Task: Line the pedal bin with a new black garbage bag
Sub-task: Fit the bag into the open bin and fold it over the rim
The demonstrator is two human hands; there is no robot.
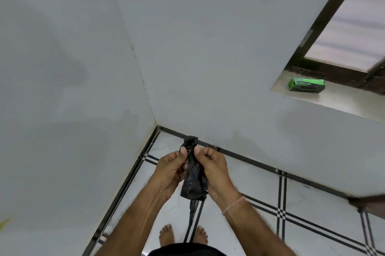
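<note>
A folded black garbage bag [192, 180] hangs bunched between both hands in front of a room corner. My left hand [169, 169] pinches its upper left edge between thumb and fingers. My right hand [212, 169] pinches the upper right edge, thumb close to the left thumb. The bag's top end sticks up above the thumbs and a thin tail dangles below. No pedal bin is in view.
A green box of garbage bags [306, 84] lies on the window sill [337, 101] at the upper right. Grey walls meet in a corner ahead. The floor [239, 230] is white tile with black lines; bare feet [183, 235] stand below. A brown edge juts in at the right.
</note>
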